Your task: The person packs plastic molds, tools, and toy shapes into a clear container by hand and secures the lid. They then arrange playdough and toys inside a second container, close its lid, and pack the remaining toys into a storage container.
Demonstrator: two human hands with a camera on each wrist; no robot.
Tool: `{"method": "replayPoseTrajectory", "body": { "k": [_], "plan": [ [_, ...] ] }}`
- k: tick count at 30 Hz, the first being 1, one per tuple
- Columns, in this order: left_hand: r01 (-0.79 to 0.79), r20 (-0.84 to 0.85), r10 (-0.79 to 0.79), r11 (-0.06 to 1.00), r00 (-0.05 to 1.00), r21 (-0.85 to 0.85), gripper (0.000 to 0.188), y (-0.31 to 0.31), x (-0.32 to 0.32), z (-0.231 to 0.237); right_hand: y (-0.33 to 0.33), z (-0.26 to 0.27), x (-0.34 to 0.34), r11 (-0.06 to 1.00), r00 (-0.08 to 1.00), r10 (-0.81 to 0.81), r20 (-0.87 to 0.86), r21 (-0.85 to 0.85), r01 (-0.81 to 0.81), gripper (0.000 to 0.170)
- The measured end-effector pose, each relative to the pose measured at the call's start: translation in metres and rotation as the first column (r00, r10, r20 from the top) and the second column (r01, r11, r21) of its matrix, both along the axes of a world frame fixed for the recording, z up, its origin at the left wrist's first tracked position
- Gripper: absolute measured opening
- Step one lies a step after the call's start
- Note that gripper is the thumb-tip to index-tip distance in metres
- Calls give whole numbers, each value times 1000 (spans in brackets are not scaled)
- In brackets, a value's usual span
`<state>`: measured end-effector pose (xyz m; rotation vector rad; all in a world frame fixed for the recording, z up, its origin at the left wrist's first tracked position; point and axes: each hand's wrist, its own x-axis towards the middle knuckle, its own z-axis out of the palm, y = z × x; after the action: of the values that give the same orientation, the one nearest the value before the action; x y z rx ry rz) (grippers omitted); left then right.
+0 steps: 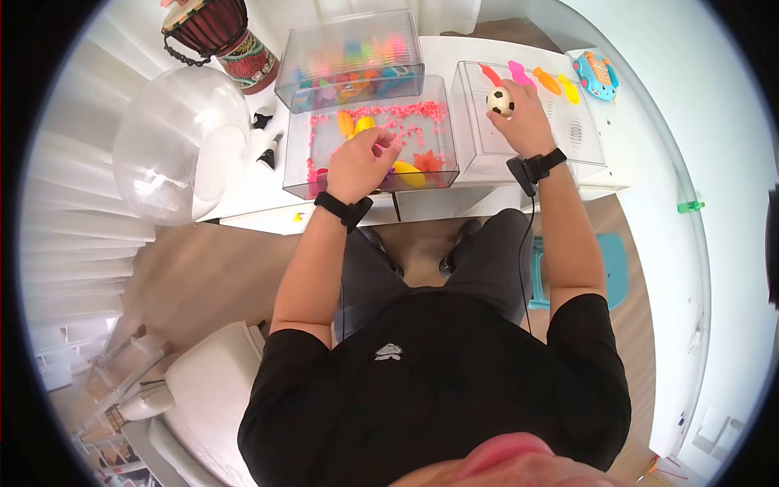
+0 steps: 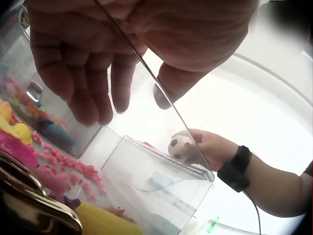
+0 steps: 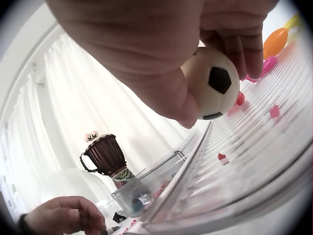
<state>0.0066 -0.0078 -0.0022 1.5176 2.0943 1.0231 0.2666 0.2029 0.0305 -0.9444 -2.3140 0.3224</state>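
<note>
My right hand (image 1: 526,122) pinches a small white ball with black soccer patches (image 1: 500,101) between thumb and fingers. It holds the ball over the ribbed top of a clear plastic box (image 1: 586,146). Red (image 1: 491,75), pink (image 1: 521,75), orange (image 1: 548,81) and yellow (image 1: 570,90) toys lie in a row along that box's far side. Over the open clear bin (image 1: 324,140) hangs my left hand (image 1: 362,165), fingers loosely bent with nothing between them in the left wrist view. Small pink pieces (image 3: 275,112), a yellow toy (image 1: 408,174) and an orange flower-like toy (image 1: 428,161) show around these boxes.
Behind the bin stands another clear box (image 1: 349,73) full of colourful toys. A drum (image 1: 243,61) and a large transparent balloon-like sphere (image 1: 166,146) are at the left. A blue toy telephone (image 1: 596,77) sits at the far right, and a teal stool (image 1: 613,272) stands below the table.
</note>
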Motion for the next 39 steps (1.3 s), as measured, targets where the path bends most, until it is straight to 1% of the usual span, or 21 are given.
{"method": "replayPoseTrajectory", "body": {
  "k": [2, 6, 8, 12, 14, 18, 21, 23, 24, 26, 27, 29, 30, 32, 33, 34, 35, 36, 37, 38, 39],
  "plan": [
    [22, -17, -22, 1000, 1000, 14, 32, -1, -1, -1, 0, -3, 0, 997, 1000, -15, 7, -70, 15, 61],
    [6, -26, -6, 1000, 1000, -8, 32, -2, 0, 3, 3, -8, -6, 1000, 998, 15, 53, -3, -15, 65],
    [24, -35, -25, 1000, 999, -19, 33, -2, -1, 4, -2, -6, -8, 998, 988, -58, 145, -5, 59, 68],
    [21, -22, -21, 999, 1000, -30, 34, -1, -1, 3, -10, -4, -11, 995, 985, -94, 143, -23, 98, 74],
    [23, -26, -24, 999, 999, -40, 35, -1, -1, 2, -10, -9, -10, 995, 992, -95, 87, 32, 93, 80],
    [28, -36, -30, 998, 999, -53, 36, 0, -2, 3, -11, -8, -9, 996, 992, -88, 85, -2, 89, 82],
    [26, -36, -29, 998, 999, -58, 37, 0, -2, 2, -11, -9, -5, 996, 992, -88, 91, 28, 86, 82],
    [19, -21, -20, 999, 1000, -49, 37, -1, -2, 3, -12, -8, -4, 990, 995, -90, 40, 110, 85, 84],
    [14, -21, -15, 999, 1000, -51, 37, -1, -2, 3, -15, -6, -4, 991, 996, -85, 40, 108, 80, 84],
    [11, -5, -12, 999, 1000, -48, 37, -1, -2, 3, -26, 1, -4, 977, 990, -119, -73, 170, 130, 78],
    [7, -5, -7, 999, 1000, -50, 37, 0, -3, 3, -33, 7, -6, 978, 991, -115, -73, 168, 126, 78],
    [11, 39, -11, 1000, 999, -12, 32, 2, -4, 0, -49, 17, -12, 935, 976, -119, -183, 310, 172, 66],
    [10, 39, -9, 1000, 999, -14, 32, 3, -5, -1, -55, 18, -15, 936, 976, -118, -183, 307, 171, 66],
    [-16, 109, 8, 998, 994, 69, 31, 4, -8, -5, -71, 19, -26, 956, 946, 82, -313, 293, 14, 51],
    [-16, 107, 9, 998, 994, 65, 31, 6, -10, -8, -82, 21, -34, 970, 928, 160, -337, 227, -84, 39],
    [-30, 205, 8, 994, 979, 107, 28, 8, -13, -13, -90, 19, -45, 971, 927, 158, -340, 225, -83, 39],
    [-49, 301, 2, 988, 954, 147, 26, 9, -15, -15, -98, 15, -54, 965, 886, 254, -387, 35, -261, 34],
    [-47, 295, 2, 989, 955, 144, 26, 8, -15, -12, -106, 11, -63, 890, 829, 329, -453, -144, -432, 30],
    [-85, 395, 28, 988, 918, 126, 24, 7, -15, -9, -110, 4, -73, 891, 826, 327, -459, -142, -432, 30],
    [-122, 490, 55, 987, 870, 105, 23, 7, -16, -6, -112, -7, -85, 862, 821, 328, -467, -208, -463, 27],
    [-121, 483, 55, 987, 874, 106, 23, 6, -19, -6, -114, -16, -94, 827, 816, 330, -474, -271, -492, 25]
  ]
}}
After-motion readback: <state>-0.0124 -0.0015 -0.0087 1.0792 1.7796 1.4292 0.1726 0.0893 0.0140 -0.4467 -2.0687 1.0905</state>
